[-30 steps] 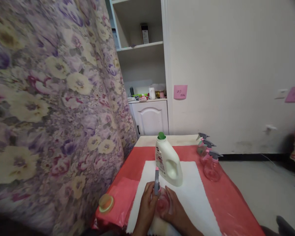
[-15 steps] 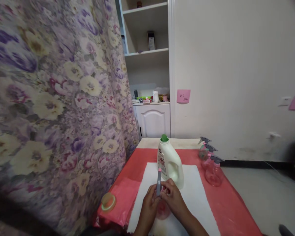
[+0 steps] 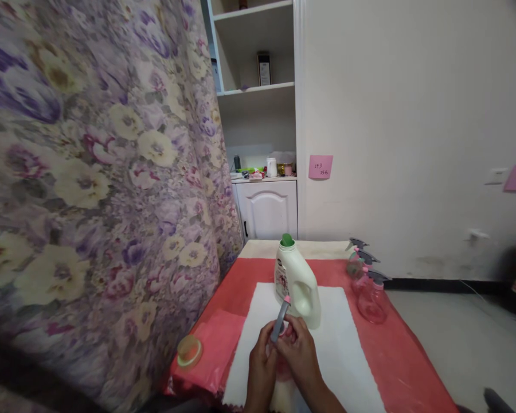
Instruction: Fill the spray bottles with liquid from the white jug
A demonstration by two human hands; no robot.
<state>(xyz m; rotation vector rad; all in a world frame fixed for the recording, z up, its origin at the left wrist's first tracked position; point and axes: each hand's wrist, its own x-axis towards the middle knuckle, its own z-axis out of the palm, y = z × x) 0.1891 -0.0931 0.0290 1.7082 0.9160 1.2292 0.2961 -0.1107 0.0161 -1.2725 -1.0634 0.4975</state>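
Observation:
A pink, see-through spray bottle (image 3: 284,371) stands on the white cloth (image 3: 344,344), close to me and partly covered by my hands. Its grey trigger head (image 3: 280,321) has a pink nozzle tip that points away from me. My left hand (image 3: 263,350) is closed on the left side of the head. From the right, my right hand (image 3: 297,347) has its fingers wrapped round the pink collar below it. Just beyond my hands is a large cream-coloured jug (image 3: 298,287) with a green neck opening and a side handle, standing upright.
Several spray bottles (image 3: 372,301) with grey heads line the right side of the red-covered table (image 3: 395,355). At the left front lies a round yellowish lid (image 3: 190,351). A floral curtain (image 3: 124,201) hangs along the left, and a white cabinet (image 3: 270,209) stands behind.
The grey trigger head has turned clockwise, its nozzle tip swinging to the right. Both hands have turned with it and stay closed on it. The jug has not moved.

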